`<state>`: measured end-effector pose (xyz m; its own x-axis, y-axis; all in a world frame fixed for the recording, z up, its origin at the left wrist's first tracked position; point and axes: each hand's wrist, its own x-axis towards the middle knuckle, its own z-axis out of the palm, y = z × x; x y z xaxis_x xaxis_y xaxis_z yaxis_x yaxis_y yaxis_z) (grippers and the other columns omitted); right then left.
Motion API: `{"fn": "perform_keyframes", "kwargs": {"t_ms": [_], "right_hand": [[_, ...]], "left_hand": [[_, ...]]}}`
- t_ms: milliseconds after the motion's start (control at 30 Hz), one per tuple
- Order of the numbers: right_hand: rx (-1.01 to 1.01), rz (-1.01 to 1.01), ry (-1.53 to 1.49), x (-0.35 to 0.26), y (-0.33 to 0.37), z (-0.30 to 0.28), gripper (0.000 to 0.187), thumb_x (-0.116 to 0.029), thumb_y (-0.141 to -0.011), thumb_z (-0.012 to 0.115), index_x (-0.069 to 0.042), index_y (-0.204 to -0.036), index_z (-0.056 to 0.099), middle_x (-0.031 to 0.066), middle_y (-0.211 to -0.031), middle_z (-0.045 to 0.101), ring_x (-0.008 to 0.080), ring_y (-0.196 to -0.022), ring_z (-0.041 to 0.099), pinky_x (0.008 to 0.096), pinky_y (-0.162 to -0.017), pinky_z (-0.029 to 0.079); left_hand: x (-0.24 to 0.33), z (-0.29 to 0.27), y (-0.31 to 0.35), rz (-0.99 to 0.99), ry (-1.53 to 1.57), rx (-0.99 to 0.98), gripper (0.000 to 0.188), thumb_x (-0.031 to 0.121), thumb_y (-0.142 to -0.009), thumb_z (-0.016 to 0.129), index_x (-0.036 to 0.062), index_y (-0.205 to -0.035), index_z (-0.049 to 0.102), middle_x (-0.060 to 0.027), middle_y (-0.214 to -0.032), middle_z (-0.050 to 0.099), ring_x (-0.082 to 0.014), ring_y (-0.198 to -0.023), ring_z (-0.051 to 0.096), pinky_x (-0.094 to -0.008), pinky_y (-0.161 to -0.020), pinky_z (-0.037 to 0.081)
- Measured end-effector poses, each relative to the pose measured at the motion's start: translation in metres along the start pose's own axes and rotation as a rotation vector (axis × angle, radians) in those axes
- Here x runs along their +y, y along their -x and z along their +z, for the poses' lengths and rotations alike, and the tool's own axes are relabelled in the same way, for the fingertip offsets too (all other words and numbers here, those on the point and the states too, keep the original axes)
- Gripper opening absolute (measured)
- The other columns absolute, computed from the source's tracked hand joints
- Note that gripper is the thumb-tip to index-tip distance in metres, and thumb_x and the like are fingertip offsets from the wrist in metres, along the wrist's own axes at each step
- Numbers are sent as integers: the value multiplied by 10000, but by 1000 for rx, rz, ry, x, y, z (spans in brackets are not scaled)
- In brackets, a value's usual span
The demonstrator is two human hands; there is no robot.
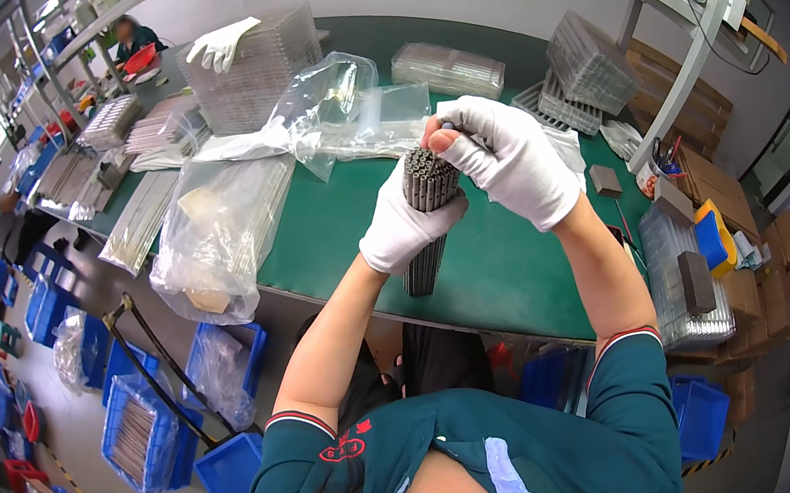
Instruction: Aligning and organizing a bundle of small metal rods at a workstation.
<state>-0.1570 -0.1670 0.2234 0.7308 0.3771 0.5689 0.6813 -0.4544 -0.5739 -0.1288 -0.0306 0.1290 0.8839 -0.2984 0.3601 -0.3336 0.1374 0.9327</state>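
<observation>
The left hand (406, 223) (in a white glove) is closed around a bundle of dark rods (426, 213), held upright above the green table (503, 261). The right hand (511, 157) pinches one rod at the top with its fingertips.

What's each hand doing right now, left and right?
Left hand: closed around an upright bundle of dark rods.
Right hand: fingers pinched at the bundle's top end.
</observation>
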Motion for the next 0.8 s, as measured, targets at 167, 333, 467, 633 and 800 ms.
{"fn": "perform_keyframes", "kwargs": {"t_ms": [167,333,467,633,800], "right_hand": [[-19,-30,31,1,0,0,207,-214,-894,593,-10,-922,591,47,-801,595,125,-754,548,262,-734,457],[16,-29,20,-1,0,-4,216,-226,-897,588,-12,-920,593,42,-798,592,123,-754,551,259,-729,457],[-5,-6,57,6,2,-3,217,-231,-901,583,-15,-913,594,39,-800,592,112,-765,548,253,-733,456],[10,29,-4,5,1,-3,205,-215,-906,578,-11,-916,591,34,-806,591,101,-773,544,251,-736,457],[22,27,-6,9,0,-1,199,-203,-903,582,-6,-918,596,31,-809,595,96,-775,547,248,-734,460]], "left_hand": [[-2,1,-1,40,-43,4,395,82,-674,705,24,-1015,515,-20,-830,588,-98,-733,540,-257,-687,472],[-11,-3,-3,40,-71,-11,386,91,-674,696,20,-1010,520,-42,-863,578,-117,-770,540,-264,-722,464],[-7,0,-3,63,-62,10,374,95,-675,693,18,-999,525,-48,-874,573,-123,-779,541,-267,-730,462],[-10,-1,-4,51,-87,-16,364,96,-674,694,16,-985,523,-45,-857,576,-123,-770,549,-270,-722,465],[-11,0,-4,98,-46,18,296,49,-687,678,4,-947,542,-53,-792,603,-134,-695,588,-276,-655,493]]}}
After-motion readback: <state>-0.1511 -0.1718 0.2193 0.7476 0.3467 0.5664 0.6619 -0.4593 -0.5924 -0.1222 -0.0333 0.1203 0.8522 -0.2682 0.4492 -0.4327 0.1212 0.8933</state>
